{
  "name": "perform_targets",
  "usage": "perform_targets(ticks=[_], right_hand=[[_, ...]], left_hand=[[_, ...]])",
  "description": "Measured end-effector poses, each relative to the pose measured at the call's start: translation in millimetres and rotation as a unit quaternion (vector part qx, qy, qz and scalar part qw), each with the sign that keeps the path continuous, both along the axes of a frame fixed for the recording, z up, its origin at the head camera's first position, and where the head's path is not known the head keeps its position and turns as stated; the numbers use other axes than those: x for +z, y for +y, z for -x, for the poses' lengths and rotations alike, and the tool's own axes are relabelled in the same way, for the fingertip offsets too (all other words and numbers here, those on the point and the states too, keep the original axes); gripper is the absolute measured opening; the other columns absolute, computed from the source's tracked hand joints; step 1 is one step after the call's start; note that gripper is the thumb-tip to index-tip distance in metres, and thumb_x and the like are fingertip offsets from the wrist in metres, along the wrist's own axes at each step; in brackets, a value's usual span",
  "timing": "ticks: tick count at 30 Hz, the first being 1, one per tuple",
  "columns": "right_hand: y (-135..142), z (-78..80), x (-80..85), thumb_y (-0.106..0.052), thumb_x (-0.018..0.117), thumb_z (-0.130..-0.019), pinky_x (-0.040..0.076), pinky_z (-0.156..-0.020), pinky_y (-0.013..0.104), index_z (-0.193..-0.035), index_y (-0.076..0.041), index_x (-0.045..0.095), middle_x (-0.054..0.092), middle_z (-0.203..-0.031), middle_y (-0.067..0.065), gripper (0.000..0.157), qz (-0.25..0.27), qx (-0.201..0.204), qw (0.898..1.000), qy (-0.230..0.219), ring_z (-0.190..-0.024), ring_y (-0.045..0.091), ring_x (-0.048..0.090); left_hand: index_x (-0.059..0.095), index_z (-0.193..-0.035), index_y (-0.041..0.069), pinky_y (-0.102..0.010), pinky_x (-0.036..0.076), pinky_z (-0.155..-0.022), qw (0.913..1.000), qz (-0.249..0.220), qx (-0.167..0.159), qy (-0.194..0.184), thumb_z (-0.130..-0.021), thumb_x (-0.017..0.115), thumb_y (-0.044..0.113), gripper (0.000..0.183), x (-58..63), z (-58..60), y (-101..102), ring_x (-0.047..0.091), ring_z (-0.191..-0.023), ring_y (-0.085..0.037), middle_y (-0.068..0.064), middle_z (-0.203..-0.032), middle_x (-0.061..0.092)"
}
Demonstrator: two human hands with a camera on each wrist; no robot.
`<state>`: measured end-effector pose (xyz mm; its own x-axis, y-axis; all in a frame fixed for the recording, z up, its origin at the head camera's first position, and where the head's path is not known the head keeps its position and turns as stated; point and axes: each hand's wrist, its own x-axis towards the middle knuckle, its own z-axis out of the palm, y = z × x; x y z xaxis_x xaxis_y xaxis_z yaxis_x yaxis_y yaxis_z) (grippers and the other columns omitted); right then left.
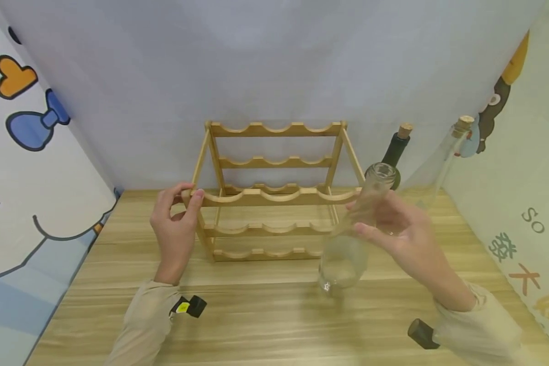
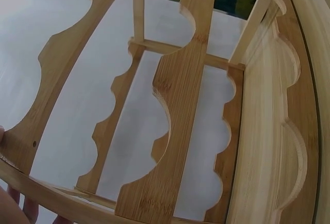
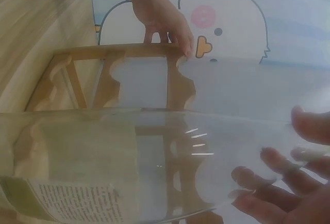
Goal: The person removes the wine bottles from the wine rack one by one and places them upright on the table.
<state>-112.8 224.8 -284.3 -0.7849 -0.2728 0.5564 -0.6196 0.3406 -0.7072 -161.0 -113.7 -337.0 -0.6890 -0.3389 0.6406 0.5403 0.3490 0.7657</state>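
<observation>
A wooden wine rack (image 1: 274, 198) with scalloped rails stands on the table. My left hand (image 1: 176, 218) grips its top front left corner between thumb and fingers; in the left wrist view only fingertips (image 2: 31, 208) show beside the frame. My right hand (image 1: 404, 236) holds a clear glass bottle (image 1: 345, 254) around its neck and shoulder, tilted, in front of the rack's right end. In the right wrist view the bottle (image 3: 103, 157) carries a printed label, and its mouth is out of sight. The bottle looks blurred in the head view.
Behind my right hand stand a dark green corked bottle (image 1: 395, 147) and a clear corked bottle (image 1: 439, 162). A wood-grain table (image 1: 238, 315) lies under everything. A plain backdrop (image 1: 274, 61) rises behind, with printed cartoon panels at left and right.
</observation>
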Motion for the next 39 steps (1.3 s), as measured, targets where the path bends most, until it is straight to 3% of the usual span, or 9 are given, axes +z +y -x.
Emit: perform_targets(ticks=[9,16,27,33,39], right_hand=[[20,-2.8,0.9,0.011,0.069,-0.079,0.054,-0.075,0.020,-0.116,0.002,0.058,0.068,-0.106,0.006,0.040,-0.004,-0.032,0.999,-0.022,-0.088,0.013,0.066],[37,3.1,0.4,0.015,0.067,-0.079,0.054,-0.076,0.021,-0.116,0.006,0.057,0.068,-0.108,0.009,0.039,0.015,-0.021,0.999,-0.029,-0.093,0.015,0.066],[63,7.9,1.3,0.011,0.067,-0.081,0.052,-0.075,0.018,-0.112,0.005,0.058,0.069,-0.104,0.008,0.033,0.025,-0.063,0.996,-0.050,-0.090,0.015,0.066],[75,12.0,0.3,0.011,0.066,-0.082,0.053,-0.078,0.020,-0.115,0.008,0.057,0.068,-0.106,0.011,0.034,0.052,-0.072,0.993,-0.073,-0.092,0.016,0.066],[89,17.5,-4.9,0.007,0.067,-0.083,0.054,-0.078,0.020,-0.112,0.007,0.058,0.068,-0.104,0.008,0.030,0.049,-0.110,0.989,-0.080,-0.094,0.014,0.065]], left_hand=[[0.064,-0.103,-0.009,-0.009,0.045,-0.054,1.0000,-0.004,0.001,-0.001,-0.086,0.066,0.000,0.019,-0.9,0.0,1,0.052,-0.083,-0.014,-0.010,-0.089,0.054],[0.064,-0.102,-0.009,-0.010,0.045,-0.054,1.0000,-0.004,0.005,0.003,-0.085,0.067,-0.001,0.019,-0.8,0.0,0,0.051,-0.083,-0.008,-0.005,-0.088,0.054],[0.064,-0.103,-0.008,-0.010,0.045,-0.054,1.0000,-0.001,0.001,0.000,-0.086,0.066,-0.001,0.019,-1.8,0.4,0,0.051,-0.084,-0.016,-0.012,-0.089,0.053],[0.064,-0.103,-0.008,-0.010,0.045,-0.054,1.0000,-0.003,0.003,0.005,-0.085,0.066,-0.001,0.019,-1.7,0.4,1,0.051,-0.084,-0.014,-0.013,-0.088,0.053],[0.064,-0.103,-0.009,-0.009,0.045,-0.053,1.0000,-0.004,-0.001,0.007,-0.085,0.066,-0.002,0.019,-3.1,1.0,1,0.051,-0.084,-0.016,-0.013,-0.089,0.053]])
